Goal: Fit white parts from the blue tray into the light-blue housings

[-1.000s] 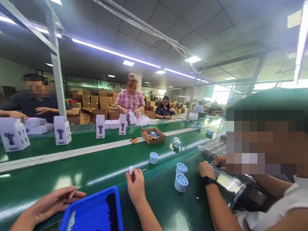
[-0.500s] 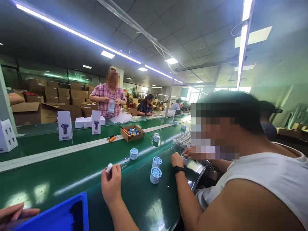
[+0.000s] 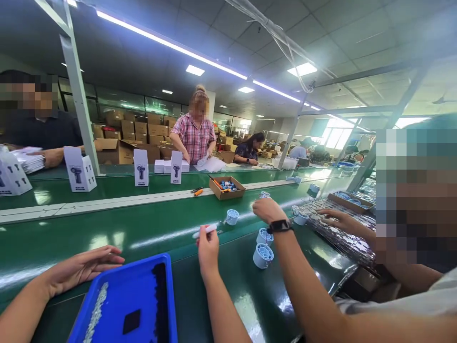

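Nearest the camera, a shallow blue plastic tray [image 3: 143,290] sits at the near edge of the glossy green surface [image 3: 117,238], holding a strip of small pale parts along its left side and a dark square pad. The left hand [image 3: 84,267] has come back into full view since half a second ago, when only its fingertips showed; it now rests open and flat on the surface just left of the tray, holding nothing. The right hand [image 3: 207,245] stays raised just right of the tray, its fingers pinched shut on a small white stick-like part [image 3: 205,231], which now lies sideways between the fingertips where before it stood on end. Just beyond, a co-worker's hand with a black wristband [image 3: 267,209] has lifted from the near edge and reaches out over the surface, above three round white slotted housings [image 3: 263,255]; that person's other hand lies on a shiny sheet of parts to the right. Farther out, an open brown cardboard box of small parts [image 3: 227,187] stands mid-surface, white printed cartons [image 3: 141,166] line the far edge, and people work behind them.
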Motion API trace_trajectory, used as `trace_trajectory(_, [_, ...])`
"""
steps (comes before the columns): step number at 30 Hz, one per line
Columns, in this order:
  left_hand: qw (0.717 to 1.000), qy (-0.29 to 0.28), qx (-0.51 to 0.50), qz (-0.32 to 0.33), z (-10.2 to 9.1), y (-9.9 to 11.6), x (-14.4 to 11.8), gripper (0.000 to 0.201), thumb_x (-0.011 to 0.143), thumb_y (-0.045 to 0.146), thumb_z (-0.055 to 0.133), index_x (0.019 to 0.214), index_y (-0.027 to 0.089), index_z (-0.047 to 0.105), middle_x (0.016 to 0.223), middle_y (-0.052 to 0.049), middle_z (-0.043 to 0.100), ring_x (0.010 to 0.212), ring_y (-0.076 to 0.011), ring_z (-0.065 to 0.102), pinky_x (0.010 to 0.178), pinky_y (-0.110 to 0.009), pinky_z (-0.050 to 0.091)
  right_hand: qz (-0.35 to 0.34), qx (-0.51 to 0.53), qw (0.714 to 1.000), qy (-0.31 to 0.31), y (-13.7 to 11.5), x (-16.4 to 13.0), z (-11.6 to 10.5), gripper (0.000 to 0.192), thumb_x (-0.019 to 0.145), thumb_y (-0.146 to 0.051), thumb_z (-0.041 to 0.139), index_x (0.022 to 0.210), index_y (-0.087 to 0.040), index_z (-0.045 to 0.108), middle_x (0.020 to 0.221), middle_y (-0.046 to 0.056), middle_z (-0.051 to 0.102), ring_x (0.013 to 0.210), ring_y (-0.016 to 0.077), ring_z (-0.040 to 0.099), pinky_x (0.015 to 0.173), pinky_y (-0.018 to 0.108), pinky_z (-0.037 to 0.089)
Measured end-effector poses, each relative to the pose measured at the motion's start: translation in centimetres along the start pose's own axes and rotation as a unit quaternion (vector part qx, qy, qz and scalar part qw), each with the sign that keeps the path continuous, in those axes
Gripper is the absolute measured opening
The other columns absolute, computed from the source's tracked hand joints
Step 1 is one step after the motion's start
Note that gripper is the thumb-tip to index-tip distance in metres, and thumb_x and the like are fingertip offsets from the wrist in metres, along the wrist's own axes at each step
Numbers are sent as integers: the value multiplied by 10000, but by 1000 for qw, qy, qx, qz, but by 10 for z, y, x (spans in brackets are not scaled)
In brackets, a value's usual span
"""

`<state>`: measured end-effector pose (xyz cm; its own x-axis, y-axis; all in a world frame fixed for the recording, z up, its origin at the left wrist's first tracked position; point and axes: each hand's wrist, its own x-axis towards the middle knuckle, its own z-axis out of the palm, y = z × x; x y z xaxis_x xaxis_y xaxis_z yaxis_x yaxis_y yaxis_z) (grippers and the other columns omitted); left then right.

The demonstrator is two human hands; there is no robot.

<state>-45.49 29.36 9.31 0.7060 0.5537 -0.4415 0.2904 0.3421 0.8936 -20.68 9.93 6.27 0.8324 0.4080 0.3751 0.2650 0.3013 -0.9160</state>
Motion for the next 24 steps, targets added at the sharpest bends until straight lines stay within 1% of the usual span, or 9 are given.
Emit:
trace_trajectory(3, [997, -58, -25, -34, -3, -2, 1, 345, 749, 441, 631, 984, 189, 656, 1018, -25, 685, 1070, -244, 576, 889, -293, 456, -25, -26, 999, 38, 10, 8, -9, 313, 863, -455, 447, 750, -178, 538, 652, -11, 489, 581, 129, 453, 532, 230, 402])
trace_trajectory(5, [997, -63, -30, -28, -5, -4, 3, 351, 741, 451, 635, 977, 192, 652, 1020, -25, 684, 1061, -238, 582, 874, -278, 462, -48, -38, 997, 43, 8, 2, -4, 287, 862, -431, 469, 741, -182, 541, 695, 0, 487, 610, 136, 465, 559, 239, 407])
trace_trajectory(9, [997, -72, -20, -16, -4, -2, 2, 333, 757, 449, 617, 962, 189, 648, 1042, -35, 676, 1063, -238, 581, 882, -289, 460, -99, -52, 994, -3, -3, -19, 13, 250, 881, -389, 470, 805, -181, 585, 837, 38, 506, 655, 137, 500, 588, 245, 422])
trace_trajectory(12, [998, -62, -6, -9, 1, 1, -3, 321, 761, 429, 621, 949, 169, 646, 1041, -58, 673, 1024, -229, 600, 867, -293, 472, -115, -66, 991, -28, -3, -20, 13, 281, 862, -412, 505, 715, -185, 579, 735, 12, 509, 598, 130, 477, 568, 243, 395])
trace_trajectory(15, [999, -48, 2, -9, 6, 2, -7, 325, 726, 433, 655, 885, 149, 657, 991, -88, 680, 963, -216, 624, 836, -273, 489, -102, -78, 992, 16, 6, -9, -1, 327, 868, -450, 486, 669, -192, 513, 638, -17, 475, 594, 136, 448, 590, 252, 368])
trace_trajectory(17, [999, -40, 9, -7, 7, 2, -7, 327, 697, 436, 679, 837, 141, 658, 930, -97, 684, 882, -198, 642, 790, -254, 501, -87, -82, 991, 58, 12, -1, -10, 343, 885, -476, 440, 698, -193, 488, 647, -17, 467, 614, 142, 439, 609, 260, 360])
trace_trajectory(19, [999, -39, 17, 2, 7, 0, -8, 332, 691, 441, 683, 815, 134, 650, 896, -103, 682, 815, -179, 644, 745, -238, 504, -74, -86, 991, 69, 16, 2, -14, 363, 876, -504, 441, 688, -195, 476, 636, -20, 457, 610, 144, 431, 600, 261, 353])
trace_trajectory(22, [999, -45, 20, 8, 7, -1, -9, 339, 701, 453, 671, 801, 130, 640, 880, -105, 678, 786, -167, 637, 725, -229, 500, -71, -82, 994, 32, 15, -3, -10, 388, 865, -516, 460, 648, -195, 481, 609, -20, 459, 581, 140, 431, 569, 255, 355])
trace_trajectory(24, [999, -45, 15, 9, 7, -2, -10, 338, 697, 461, 672, 791, 138, 638, 864, -94, 677, 772, -161, 634, 714, -224, 499, -86, -72, 994, -3, 12, -10, -3, 371, 883, -498, 440, 708, -185, 535, 653, -5, 500, 606, 143, 468, 587, 255, 384])
